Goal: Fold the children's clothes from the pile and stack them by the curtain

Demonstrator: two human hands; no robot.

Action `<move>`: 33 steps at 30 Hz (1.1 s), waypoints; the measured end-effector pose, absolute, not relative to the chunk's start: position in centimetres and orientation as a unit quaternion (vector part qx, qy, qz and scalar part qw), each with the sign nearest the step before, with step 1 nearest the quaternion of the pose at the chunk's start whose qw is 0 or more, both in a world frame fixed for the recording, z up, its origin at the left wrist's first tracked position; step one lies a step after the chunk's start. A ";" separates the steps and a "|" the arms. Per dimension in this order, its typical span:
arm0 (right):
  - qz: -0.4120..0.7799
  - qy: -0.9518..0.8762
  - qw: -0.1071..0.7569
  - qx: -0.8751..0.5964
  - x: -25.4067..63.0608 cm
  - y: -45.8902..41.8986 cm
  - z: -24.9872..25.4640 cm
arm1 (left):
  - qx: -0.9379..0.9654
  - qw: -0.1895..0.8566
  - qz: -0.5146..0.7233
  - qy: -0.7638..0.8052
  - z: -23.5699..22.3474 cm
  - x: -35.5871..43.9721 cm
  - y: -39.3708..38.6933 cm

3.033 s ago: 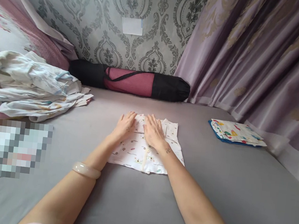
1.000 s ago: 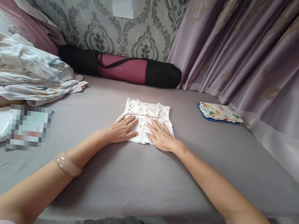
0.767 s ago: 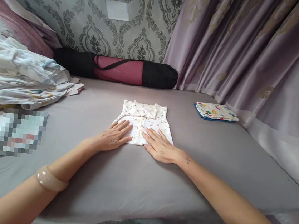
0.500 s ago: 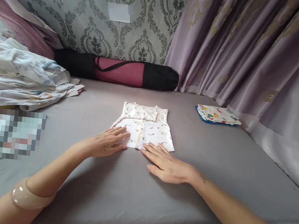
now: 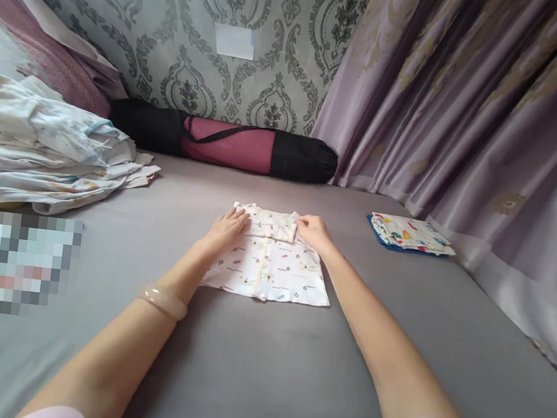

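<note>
A small white printed shirt (image 5: 291, 274) lies flat on the grey sheet, its button strip running down the middle and its sleeves folded across the top. My left hand (image 5: 228, 229) rests on the shirt's upper left side, fingers stretched out flat. At the upper right corner, my right hand (image 5: 313, 232) has its fingers closed in a pinch on the shirt's edge by the shoulder. A pale bangle (image 5: 163, 301) circles my left wrist.
Rumpled clothes (image 5: 58, 157) are heaped at the left. Folded printed cloth (image 5: 409, 234) lies at the right. A black and pink long bag (image 5: 230, 144) lies along the wall, beside the purple curtain (image 5: 397, 95). A blurred flat item (image 5: 25, 267) sits at the left.
Both hands have moved away from me, from the shirt's near hem to its upper part. My right hand has closed on the upper right edge. The view has shifted slightly.
</note>
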State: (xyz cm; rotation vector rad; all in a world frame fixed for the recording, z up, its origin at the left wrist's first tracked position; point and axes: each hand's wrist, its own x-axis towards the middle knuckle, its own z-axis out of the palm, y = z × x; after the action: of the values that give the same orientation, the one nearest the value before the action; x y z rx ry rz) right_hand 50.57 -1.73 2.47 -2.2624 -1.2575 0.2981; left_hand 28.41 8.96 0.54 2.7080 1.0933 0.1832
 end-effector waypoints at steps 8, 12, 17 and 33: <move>0.122 -0.434 0.189 -0.872 50.5 0.9 1.4 | 0.910 0.113 0.028 0.399 -0.4 28.3 9.0; 0.096 -0.442 0.199 -0.869 49.9 0.8 1.9 | 0.906 0.112 0.034 0.406 -0.6 28.3 9.1; 0.047 -0.451 0.192 -0.870 49.1 0.8 1.8 | 0.901 0.120 0.046 0.415 -0.4 28.2 8.7; 0.025 -0.456 0.133 -0.880 48.5 0.6 1.2 | 0.895 0.121 0.045 0.427 -0.9 28.1 9.3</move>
State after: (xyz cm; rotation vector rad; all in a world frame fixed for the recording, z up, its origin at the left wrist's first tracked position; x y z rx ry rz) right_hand 48.48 0.59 1.22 -2.5516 -1.3211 0.0721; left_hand 28.11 9.34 -0.92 2.6141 1.2459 0.1327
